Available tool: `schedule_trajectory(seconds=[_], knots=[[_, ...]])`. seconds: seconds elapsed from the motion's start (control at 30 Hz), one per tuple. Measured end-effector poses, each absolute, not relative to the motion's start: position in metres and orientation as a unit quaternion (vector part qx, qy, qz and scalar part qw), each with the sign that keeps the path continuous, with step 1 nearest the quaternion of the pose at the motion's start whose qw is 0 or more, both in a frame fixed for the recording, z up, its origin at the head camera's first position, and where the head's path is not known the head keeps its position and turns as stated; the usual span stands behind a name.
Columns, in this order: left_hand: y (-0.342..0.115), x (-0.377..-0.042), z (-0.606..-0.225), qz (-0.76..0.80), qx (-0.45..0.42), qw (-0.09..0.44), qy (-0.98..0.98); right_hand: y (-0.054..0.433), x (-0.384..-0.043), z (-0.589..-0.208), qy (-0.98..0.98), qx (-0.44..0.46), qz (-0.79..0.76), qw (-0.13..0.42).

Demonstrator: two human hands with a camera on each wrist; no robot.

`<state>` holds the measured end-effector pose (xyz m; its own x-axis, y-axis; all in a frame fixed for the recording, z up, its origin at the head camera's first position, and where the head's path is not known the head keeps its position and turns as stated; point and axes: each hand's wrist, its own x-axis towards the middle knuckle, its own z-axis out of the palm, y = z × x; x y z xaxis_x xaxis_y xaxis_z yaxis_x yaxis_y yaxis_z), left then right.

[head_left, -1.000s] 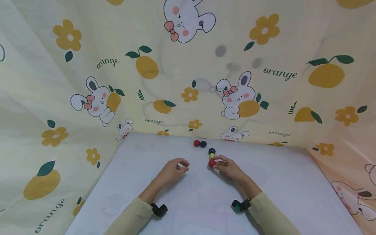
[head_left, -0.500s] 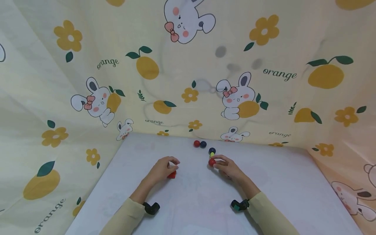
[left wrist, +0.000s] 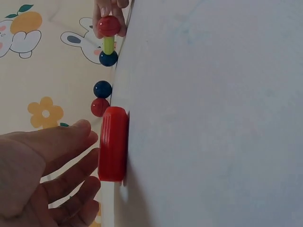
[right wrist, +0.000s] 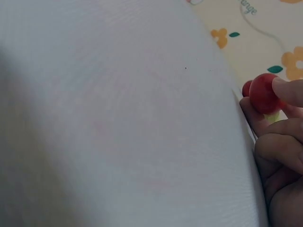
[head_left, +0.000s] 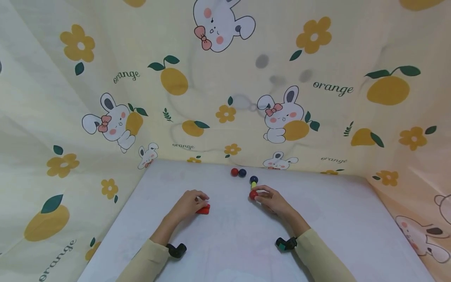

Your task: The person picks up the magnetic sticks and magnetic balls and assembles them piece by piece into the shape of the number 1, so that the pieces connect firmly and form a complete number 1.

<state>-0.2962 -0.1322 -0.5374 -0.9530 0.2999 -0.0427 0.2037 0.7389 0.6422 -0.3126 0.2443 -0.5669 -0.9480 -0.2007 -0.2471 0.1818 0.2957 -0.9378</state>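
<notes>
Here's the rod (head_left: 254,185), just right of the frame's centre, and we've got the right hand (head_left: 275,200) pinching it by its red end (head_left: 253,195). A round end could roll in a pinch, so we'd call for light, even pressure straight across its middle, wrist quiet. Whether the rod rests on the table (head_left: 229,246) or hangs just above, we can't tell.

Which way does it point? In the head view its long axis runs nearly straight up the frame, blue end (head_left: 254,179) at the top, red end below.

Over left of centre, the left hand (head_left: 188,203) is loose and holding nothing, beside the block (head_left: 204,210); contact is unclear to us. The block's long axis looks to lie roughly across the head view.

Up at the table's far edge, top middle, a red ball (head_left: 234,172) and a blue ball (head_left: 242,173) sit touching, the patterned cloth (head_left: 208,150) behind.
</notes>
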Motion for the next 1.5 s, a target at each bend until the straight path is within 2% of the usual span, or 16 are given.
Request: schedule_trajectory(seconds=[0.5, 1.13, 1.5], knots=[[-0.1416, -0.2947, -0.5434, 0.329, 0.15, 0.092, 0.928, 0.2446, -0.3128, -0.5676, 0.789, -0.009, -0.592, 0.165], [-0.1413, -0.2937, -0.5421, 0.327, 0.15, 0.093, 0.928, 0.2477, -0.313, -0.5698, 0.783, -0.018, -0.599, 0.166], [-0.1371, -0.2947, -0.5381, 0.315, 0.129, 0.071, 0.938, 0.2507, -0.3109, -0.5695, 0.788, -0.035, -0.592, 0.168]])
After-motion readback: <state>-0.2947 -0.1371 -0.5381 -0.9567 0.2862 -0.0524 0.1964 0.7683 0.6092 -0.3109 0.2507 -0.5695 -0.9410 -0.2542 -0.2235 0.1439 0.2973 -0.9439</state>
